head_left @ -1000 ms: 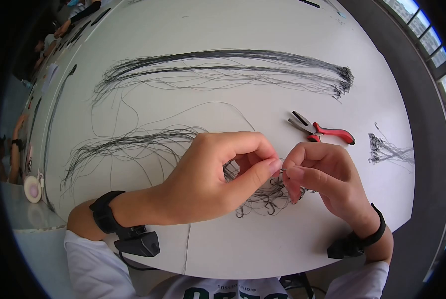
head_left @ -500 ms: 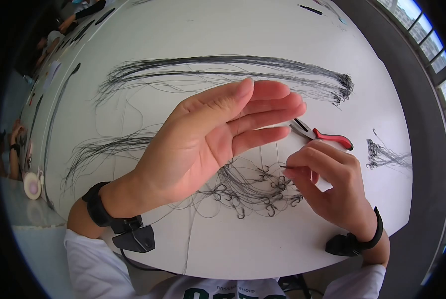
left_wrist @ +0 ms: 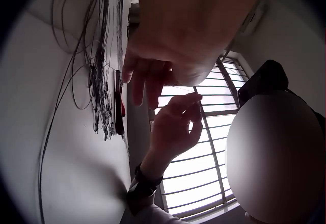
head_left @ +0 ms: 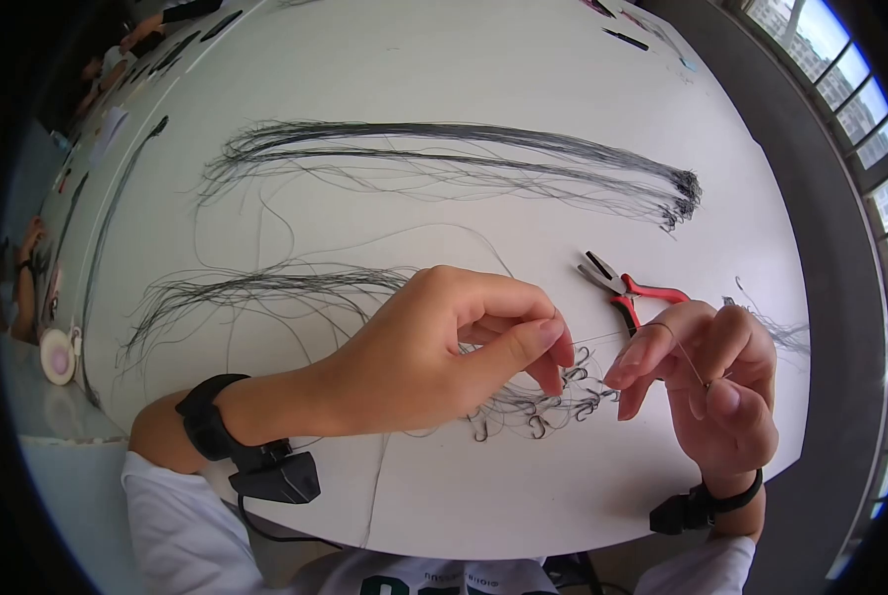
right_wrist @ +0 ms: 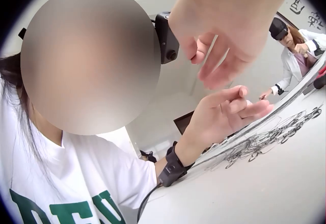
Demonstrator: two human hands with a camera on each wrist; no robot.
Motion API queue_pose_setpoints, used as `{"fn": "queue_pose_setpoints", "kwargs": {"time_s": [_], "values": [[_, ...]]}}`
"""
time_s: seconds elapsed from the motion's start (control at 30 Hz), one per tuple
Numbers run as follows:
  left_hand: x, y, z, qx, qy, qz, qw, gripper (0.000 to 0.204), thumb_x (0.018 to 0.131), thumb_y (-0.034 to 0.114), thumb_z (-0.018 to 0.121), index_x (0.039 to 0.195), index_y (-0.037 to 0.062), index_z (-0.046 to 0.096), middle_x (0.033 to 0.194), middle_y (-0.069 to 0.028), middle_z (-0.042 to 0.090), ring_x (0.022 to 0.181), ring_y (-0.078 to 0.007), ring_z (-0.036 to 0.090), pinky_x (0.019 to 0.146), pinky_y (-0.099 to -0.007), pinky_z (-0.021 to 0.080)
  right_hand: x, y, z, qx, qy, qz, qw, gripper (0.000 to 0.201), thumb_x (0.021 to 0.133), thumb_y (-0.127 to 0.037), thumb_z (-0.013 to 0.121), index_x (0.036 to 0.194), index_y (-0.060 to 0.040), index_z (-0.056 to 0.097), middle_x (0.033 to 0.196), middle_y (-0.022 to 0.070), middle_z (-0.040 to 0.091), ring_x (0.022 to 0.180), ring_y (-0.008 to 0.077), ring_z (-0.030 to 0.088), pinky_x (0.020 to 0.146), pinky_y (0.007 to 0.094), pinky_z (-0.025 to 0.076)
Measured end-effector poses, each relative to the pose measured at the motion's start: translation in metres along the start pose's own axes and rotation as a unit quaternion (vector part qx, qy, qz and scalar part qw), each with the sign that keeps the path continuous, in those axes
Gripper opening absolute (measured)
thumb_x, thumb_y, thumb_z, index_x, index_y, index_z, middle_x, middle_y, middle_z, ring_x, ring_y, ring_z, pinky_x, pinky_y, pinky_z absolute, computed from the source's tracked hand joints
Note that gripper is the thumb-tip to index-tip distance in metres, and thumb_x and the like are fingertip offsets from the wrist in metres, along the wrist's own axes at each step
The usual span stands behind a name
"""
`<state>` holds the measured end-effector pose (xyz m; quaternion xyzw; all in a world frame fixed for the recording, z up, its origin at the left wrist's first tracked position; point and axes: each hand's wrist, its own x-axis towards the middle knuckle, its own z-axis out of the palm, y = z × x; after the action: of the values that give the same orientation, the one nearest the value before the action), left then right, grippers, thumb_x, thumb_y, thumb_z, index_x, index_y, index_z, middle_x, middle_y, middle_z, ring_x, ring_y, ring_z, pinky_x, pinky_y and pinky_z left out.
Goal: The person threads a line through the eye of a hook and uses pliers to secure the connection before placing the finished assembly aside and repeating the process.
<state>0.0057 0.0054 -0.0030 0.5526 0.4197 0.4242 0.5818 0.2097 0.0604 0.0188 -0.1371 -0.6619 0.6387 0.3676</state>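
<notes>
Thumb and forefinger of my left hand (head_left: 464, 347) pinch a thin fishing line (head_left: 596, 341) in the head view. The line stretches across to my right hand (head_left: 716, 397), where it passes over the fingers. There, thumb and fingertip pinch a small dark fish hook (head_left: 707, 385), mostly hidden by them. Below and between the hands lies a tangled pile of fish hooks (head_left: 538, 405) with lines tied on. In the left wrist view the right hand (left_wrist: 175, 127) is raised beside the window; the right wrist view shows the left hand (right_wrist: 224, 112) above the table.
Red-handled pliers (head_left: 659, 292) lie just beyond the right hand. A long bundle of hooked lines (head_left: 444, 129) stretches across the table (head_left: 444, 496), another (head_left: 255, 288) lies left, and a small one (head_left: 781, 332) right. Another person (right_wrist: 293, 56) sits across the table.
The left hand swung up with fingers extended, then came back down to pinch the line. The right hand turned palm up and moved right, with line now over its fingers.
</notes>
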Motion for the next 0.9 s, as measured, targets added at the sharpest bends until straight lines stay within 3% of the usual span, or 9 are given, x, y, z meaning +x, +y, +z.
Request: {"fn": "queue_pose_setpoints", "kwargs": {"time_s": [0.07, 0.23, 0.4, 0.47, 0.53, 0.6, 0.73, 0.8, 0.9], "values": [[0.000, -0.002, 0.001, -0.030, 0.013, -0.007, 0.999, 0.024, 0.094, 0.013, 0.049, 0.096, -0.0064, 0.063, 0.085, -0.0108, 0.066, 0.072, -0.0144, 0.064, 0.076, -0.0277, 0.050, 0.001, -0.001, -0.014, 0.105, -0.007, 0.042, 0.994, 0.013, 0.081, -0.012, 0.044, 0.071, -0.0037, 0.043, 0.096, 0.0308, 0.059, 0.087, 0.0369, 0.063, 0.065, 0.0395, 0.054], [-0.001, 0.008, -0.005, -0.032, 0.020, -0.037, 0.999, 0.023, 0.093, 0.012, 0.049, 0.095, -0.0067, 0.063, 0.083, -0.0121, 0.066, 0.068, -0.0148, 0.064, 0.066, -0.0265, 0.052, 0.002, 0.003, -0.021, 0.165, -0.024, 0.030, 0.986, 0.016, 0.082, -0.017, 0.041, 0.071, -0.0055, 0.040, 0.100, 0.0300, 0.058, 0.095, 0.0394, 0.060, 0.068, 0.0411, 0.054], [-0.001, 0.005, -0.013, -0.130, -0.128, -0.007, 0.983, 0.027, 0.094, 0.013, 0.044, 0.096, -0.0074, 0.061, 0.089, -0.0192, 0.065, 0.075, -0.0243, 0.067, 0.072, -0.0316, 0.052, 0.010, 0.005, -0.016, 0.017, 0.167, 0.017, 0.986, 0.020, 0.088, -0.018, 0.039, 0.072, -0.0059, 0.041, 0.105, 0.0237, 0.058, 0.115, 0.0374, 0.052, 0.082, 0.0378, 0.050], [0.000, 0.002, -0.011, -0.223, -0.114, 0.008, 0.968, 0.030, 0.095, 0.017, 0.042, 0.098, -0.0056, 0.061, 0.099, -0.0213, 0.063, 0.086, -0.0274, 0.065, 0.078, -0.0330, 0.052, 0.011, 0.007, -0.016, 0.013, 0.185, 0.047, 0.982, 0.018, 0.090, -0.013, 0.038, 0.076, -0.0035, 0.044, 0.098, 0.0192, 0.061, 0.102, 0.0280, 0.060, 0.074, 0.0322, 0.051], [0.001, 0.003, -0.009, -0.315, -0.099, 0.023, 0.944, 0.032, 0.096, 0.020, 0.040, 0.099, -0.0037, 0.060, 0.109, -0.0234, 0.060, 0.098, -0.0304, 0.063, 0.084, -0.0344, 0.051, 0.009, 0.010, -0.024, -0.112, 0.066, 0.215, 0.968, 0.014, 0.090, -0.010, 0.043, 0.081, -0.0008, 0.047, 0.086, 0.0133, 0.063, 0.082, 0.0182, 0.063, 0.065, 0.0267, 0.049], [0.004, 0.006, -0.010, -0.364, -0.010, 0.068, 0.929, 0.034, 0.098, 0.024, 0.036, 0.103, 0.0000, 0.059, 0.129, -0.0239, 0.048, 0.121, -0.0328, 0.048, 0.098, -0.0373, 0.043, 0.005, 0.016, -0.018, -0.160, 0.001, 0.255, 0.954, 0.008, 0.087, -0.004, 0.049, 0.081, 0.0007, 0.051, 0.073, 0.0064, 0.060, 0.064, 0.0102, 0.058, 0.053, 0.0215, 0.045], [0.007, -0.003, -0.012, -0.328, 0.014, 0.088, 0.940, 0.034, 0.098, 0.020, 0.034, 0.112, 0.0000, 0.057, 0.137, -0.0215, 0.040, 0.129, -0.0316, 0.038, 0.105, -0.0390, 0.036, -0.002, 0.022, 0.001, -0.314, -0.139, 0.104, 0.934, 0.006, 0.078, 0.003, 0.057, 0.082, -0.0017, 0.055, 0.070, 0.0062, 0.059, 0.053, 0.0135, 0.056, 0.046, 0.0243, 0.044], [0.005, -0.006, -0.008, -0.346, 0.042, 0.062, 0.935, 0.033, 0.098, 0.018, 0.036, 0.113, -0.0015, 0.058, 0.134, -0.0219, 0.043, 0.128, -0.0298, 0.040, 0.105, -0.0381, 0.036, -0.004, 0.019, 0.005, -0.331, -0.171, 0.041, 0.927, 0.010, 0.075, 0.004, 0.059, 0.083, -0.0025, 0.057, 0.069, 0.0065, 0.059, 0.051, 0.0153, 0.055, 0.044, 0.0259, 0.043], [0.003, -0.008, -0.001, -0.134, 0.044, 0.000, 0.990, 0.027, 0.096, 0.013, 0.044, 0.109, -0.0062, 0.059, 0.115, -0.0200, 0.059, 0.110, -0.0230, 0.056, 0.094, -0.0325, 0.046, -0.004, 0.012, 0.007, -0.305, -0.203, 0.008, 0.930, 0.017, 0.074, 0.004, 0.063, 0.089, -0.0031, 0.061, 0.069, 0.0057, 0.060, 0.051, 0.0167, 0.056, 0.043, 0.0285, 0.041]]}}
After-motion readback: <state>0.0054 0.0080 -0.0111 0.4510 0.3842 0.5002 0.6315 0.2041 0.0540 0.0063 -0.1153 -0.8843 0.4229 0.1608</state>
